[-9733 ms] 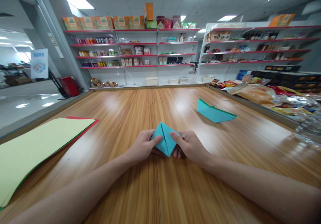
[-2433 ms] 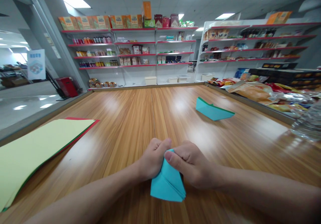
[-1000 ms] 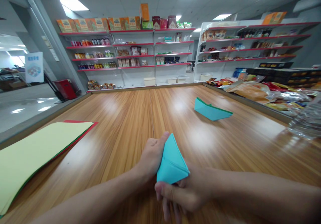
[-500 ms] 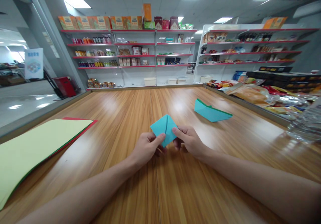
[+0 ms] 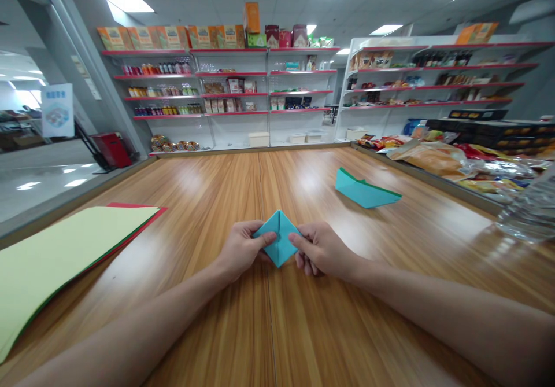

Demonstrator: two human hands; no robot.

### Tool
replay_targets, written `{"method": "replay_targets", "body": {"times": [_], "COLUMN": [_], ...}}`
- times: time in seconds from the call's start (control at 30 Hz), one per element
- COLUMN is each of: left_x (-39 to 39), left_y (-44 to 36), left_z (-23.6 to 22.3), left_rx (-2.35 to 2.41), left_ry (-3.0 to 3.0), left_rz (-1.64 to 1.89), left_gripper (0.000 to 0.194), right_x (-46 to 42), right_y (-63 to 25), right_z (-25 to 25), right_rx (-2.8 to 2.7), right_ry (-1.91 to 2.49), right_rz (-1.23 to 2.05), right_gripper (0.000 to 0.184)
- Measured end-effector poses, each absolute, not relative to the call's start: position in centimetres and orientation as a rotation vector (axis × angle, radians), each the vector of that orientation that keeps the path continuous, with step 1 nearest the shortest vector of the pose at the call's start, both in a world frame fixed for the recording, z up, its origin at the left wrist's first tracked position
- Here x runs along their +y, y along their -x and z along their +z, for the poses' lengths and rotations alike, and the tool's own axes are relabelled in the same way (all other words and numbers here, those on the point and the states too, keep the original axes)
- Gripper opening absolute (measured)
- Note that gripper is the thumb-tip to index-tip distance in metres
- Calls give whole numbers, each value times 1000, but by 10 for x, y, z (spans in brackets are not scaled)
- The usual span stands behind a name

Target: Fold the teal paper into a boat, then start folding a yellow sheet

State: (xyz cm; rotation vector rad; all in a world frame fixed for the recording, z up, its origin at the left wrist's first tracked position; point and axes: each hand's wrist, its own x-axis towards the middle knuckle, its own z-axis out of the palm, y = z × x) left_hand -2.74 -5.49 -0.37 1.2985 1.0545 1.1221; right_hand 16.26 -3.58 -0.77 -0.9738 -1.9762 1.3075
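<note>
The blue paper diamond (image 5: 282, 240) has straightened; my left hand (image 5: 241, 246) and right hand (image 5: 324, 246), fingers pinching, hold it evenly.

Matt paper diamond (image 5: 280, 248), matt paper boat (image 5: 366, 193), smooth paper sheets (image 5: 65, 248), glossy wood-grain tabletop (image 5: 217, 190), shiny plastic packets (image 5: 433, 158)

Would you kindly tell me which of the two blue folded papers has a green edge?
The boat-shaped paper on the table: green runs along its upper edge. The diamond-shaped paper held between left hand and right hand shows no green.
</note>
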Motion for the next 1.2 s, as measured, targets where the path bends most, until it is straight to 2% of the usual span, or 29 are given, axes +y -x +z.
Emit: {"method": "replay_targets", "body": {"times": [0.13,0.3,0.4,0.63,0.8,0.9,1.0,1.2], "left_x": [-55,-57,-60,-64,-61,-60,-61,-62], "left_y": [29,29,27,23,22,22,21,22], "left_z": [-5,-6,-4,-5,-6,-5,-7,-14], "left_rx": [1130,1269,1281,1166,1107,1009,916,859], "left_ry": [-1487,-1911,-2046,-2149,-1796,-1638,-1691,-1851], "left_rz": [1132,1229,1226,1353,1406,1442,1439,1495], "left_gripper": [30,28,21,17,16,17,19,25], "right_x": [-33,-28,-28,-35,-35,-33,-33,-36], "right_y": [-162,-161,-161,-158,-158,-159,-158,-158], "right_z": [-8,-2,2,-1,-5,-6,-5,-1], "right_rx": [-2009,-1966,-1889,-1929,-1902,-1849,-1850,-1922], "right_ry": [1001,928,804,556,634,637,593,533], "right_rz": [1202,522,328,343,441,489,404,324], "right_gripper": [37,24,20,15,30,26,20,24]}}
